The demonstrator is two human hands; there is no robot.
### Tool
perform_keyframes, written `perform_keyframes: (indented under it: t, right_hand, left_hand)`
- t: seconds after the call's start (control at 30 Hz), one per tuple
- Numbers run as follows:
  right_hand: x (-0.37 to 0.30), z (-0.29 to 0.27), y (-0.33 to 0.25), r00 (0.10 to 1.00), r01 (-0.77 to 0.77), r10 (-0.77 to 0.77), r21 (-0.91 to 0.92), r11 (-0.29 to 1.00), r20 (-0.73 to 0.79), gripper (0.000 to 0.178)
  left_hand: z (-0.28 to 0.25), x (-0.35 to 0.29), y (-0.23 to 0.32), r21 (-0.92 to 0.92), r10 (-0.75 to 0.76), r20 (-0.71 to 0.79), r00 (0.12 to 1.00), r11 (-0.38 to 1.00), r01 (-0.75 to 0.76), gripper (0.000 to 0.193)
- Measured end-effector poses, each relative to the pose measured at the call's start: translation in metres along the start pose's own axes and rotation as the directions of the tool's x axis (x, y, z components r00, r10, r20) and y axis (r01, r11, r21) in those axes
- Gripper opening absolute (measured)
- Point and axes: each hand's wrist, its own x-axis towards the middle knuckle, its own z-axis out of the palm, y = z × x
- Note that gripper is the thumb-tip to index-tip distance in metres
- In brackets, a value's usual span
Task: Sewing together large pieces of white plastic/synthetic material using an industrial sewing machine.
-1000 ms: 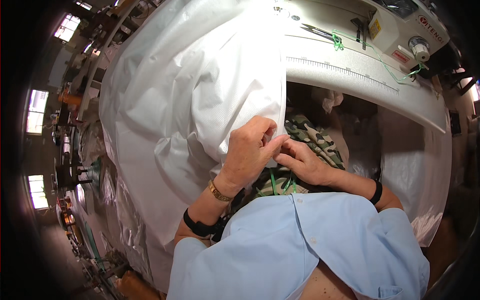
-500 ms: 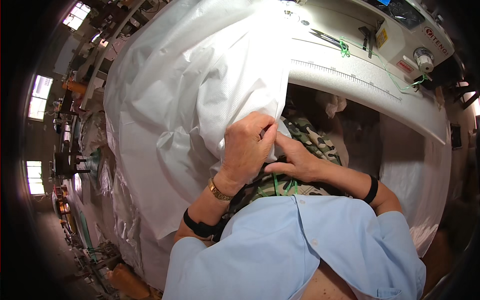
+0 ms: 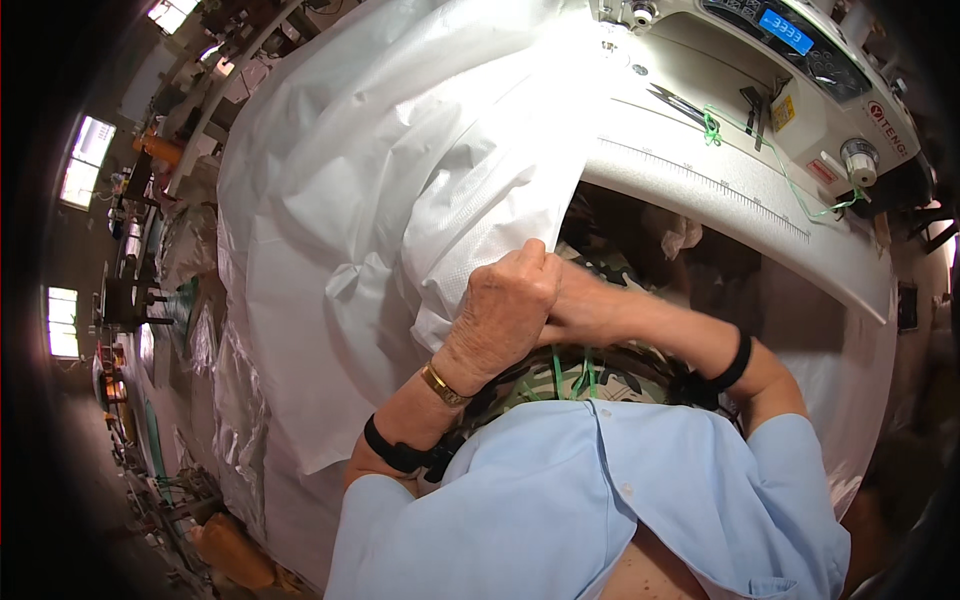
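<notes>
A large sheet of white, fine-textured fabric [image 3: 350,190] spreads from the sewing machine's bed down over my left side, in loose folds. My left hand [image 3: 505,305], with a gold watch on its wrist, is closed on the near right edge of this fabric, above my lap. Just behind it, my right hand [image 3: 585,305] crosses in from the right and meets the left one at the same edge. Its fingers are mostly hidden behind my left hand and slightly blurred.
The sewing machine [image 3: 820,120] stands at the upper right with a lit display. On its pale bed [image 3: 680,165], marked with a ruler scale, lie thread snips [image 3: 685,105] and green thread [image 3: 711,128]. Camouflage cloth [image 3: 590,375] with green strings covers my lap.
My right hand has slid in behind my left, hiding fingers that showed before. My left hand has moved slightly down and rolled, still gripping the fabric edge. The whole view has shifted a little.
</notes>
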Motion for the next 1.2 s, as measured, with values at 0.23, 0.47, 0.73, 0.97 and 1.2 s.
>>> perform_keyframes:
  t: [0.23, 0.47, 0.73, 0.97, 1.2]
  right_hand:
    - [-0.002, -0.132, 0.007, 0.975, 0.019, -0.116, -0.445, 0.895, -0.191, 0.023]
    - [0.013, -0.143, 0.057, 0.972, 0.168, -0.221, -0.435, 0.885, -0.074, 0.016]
    - [0.021, -0.146, 0.069, 0.983, 0.159, -0.176, -0.243, 0.957, -0.05, 0.02]
    - [0.021, -0.145, 0.07, 0.991, 0.092, -0.11, -0.199, 0.976, -0.081, 0.008]
    - [0.02, -0.143, 0.07, 0.991, 0.084, -0.102, -0.192, 0.978, -0.083, 0.01]
  left_hand:
    - [0.004, -0.003, 0.001, -0.036, -0.085, 0.026, 0.996, 0.996, 0.086, 0.009]
    - [-0.002, -0.004, 0.004, -0.233, -0.211, 0.006, 0.978, 0.95, 0.206, 0.011]
    - [-0.008, -0.01, 0.011, -0.322, -0.268, -0.018, 0.963, 0.914, 0.248, 0.041]
    - [-0.008, -0.005, 0.016, -0.228, -0.243, -0.014, 0.97, 0.945, 0.234, 0.048]
    - [-0.004, 0.008, 0.012, -0.118, -0.195, -0.101, 0.976, 0.976, 0.183, 0.043]
